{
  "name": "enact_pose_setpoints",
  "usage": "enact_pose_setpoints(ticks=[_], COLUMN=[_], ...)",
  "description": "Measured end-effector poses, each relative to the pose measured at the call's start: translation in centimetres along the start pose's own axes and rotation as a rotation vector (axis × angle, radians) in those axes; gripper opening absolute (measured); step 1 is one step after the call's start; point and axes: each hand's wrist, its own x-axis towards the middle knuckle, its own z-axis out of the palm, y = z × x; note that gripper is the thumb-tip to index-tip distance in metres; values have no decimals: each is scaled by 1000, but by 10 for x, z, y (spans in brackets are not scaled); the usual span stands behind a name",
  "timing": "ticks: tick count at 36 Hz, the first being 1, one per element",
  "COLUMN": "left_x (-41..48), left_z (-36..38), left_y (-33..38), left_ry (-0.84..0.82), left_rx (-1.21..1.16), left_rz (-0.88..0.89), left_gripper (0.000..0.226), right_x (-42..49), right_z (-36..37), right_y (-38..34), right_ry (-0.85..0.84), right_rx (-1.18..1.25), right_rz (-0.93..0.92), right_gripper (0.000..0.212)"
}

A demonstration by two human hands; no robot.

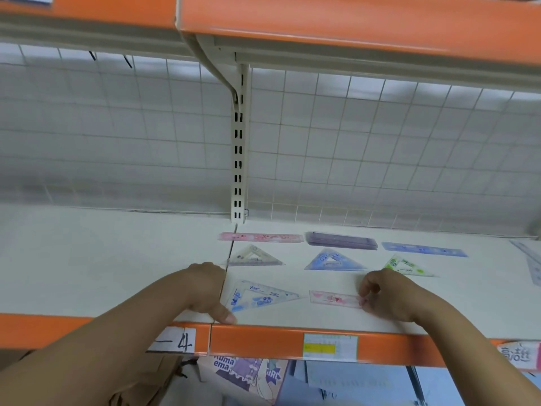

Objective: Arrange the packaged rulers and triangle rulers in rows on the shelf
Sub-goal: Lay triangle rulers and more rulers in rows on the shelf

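Observation:
On the white shelf (117,259) lie packaged rulers in rows. At the back are a pink ruler (260,237), a purple stack of rulers (341,240) and a blue ruler (424,249). In front of them lie a clear triangle ruler (254,256), a blue triangle ruler (332,260) and a green triangle ruler (405,266). Nearest the edge are a clear triangle ruler with blue print (260,295) and a short pink ruler (335,298). My left hand (209,291) rests beside the blue-print triangle, thumb near its corner. My right hand (389,294) pinches the short pink ruler's right end.
An orange front rail (263,341) with price labels edges the shelf. A wire grid back wall (380,142) and a slotted upright post (238,159) stand behind. Another clear ruler (530,259) lies at far right. An upper orange shelf (322,22) hangs overhead. Printed goods show below.

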Motion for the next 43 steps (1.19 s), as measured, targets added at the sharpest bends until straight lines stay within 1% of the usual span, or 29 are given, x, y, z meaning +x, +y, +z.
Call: enact_pose_setpoints(ticks=[5,7,9,14,17,21,23,27,31,35,38,41,43], left_x=[0,-1,-1,1,3,6,6,6,8,10,11,10,7], left_z=[1,1,1,3,3,4,3,3,4,5,6,6,7], left_y=[-1,-1,-1,-3,-3,-4,-3,-4,-5,-6,-7,-6,-5], left_ry=[7,10,14,11,1,-9,-8,-1,-5,-4,-8,-1,9], left_rx=[-6,-6,-3,-9,-12,-16,-12,-5,10,14,6,-1,-15], left_rz=[8,16,22,25,23,18,19,23,18,13,13,3,5], left_gripper=[75,74,73,74,73,72,71,73,73,74,74,73,71], right_x=[1,0,-1,-3,-3,-4,-5,-9,-7,-7,-3,5,12], right_z=[0,1,2,5,5,7,6,4,4,3,3,2,1], right_y=[-2,-2,-1,2,3,6,5,-3,-8,-12,-16,-24,-34], right_ry=[0,7,18,4,3,-22,-20,-36,-41,-48,-27,36,82], right_rx=[-45,-54,-53,-40,-39,-53,-47,-77,-13,68,82,95,96], right_rz=[-6,-16,-34,-88,-114,-117,-143,-184,-205,-217,-252,-295,-331], right_gripper=[12,14,17,15,22,41,45,41,36,45,37,25,24])
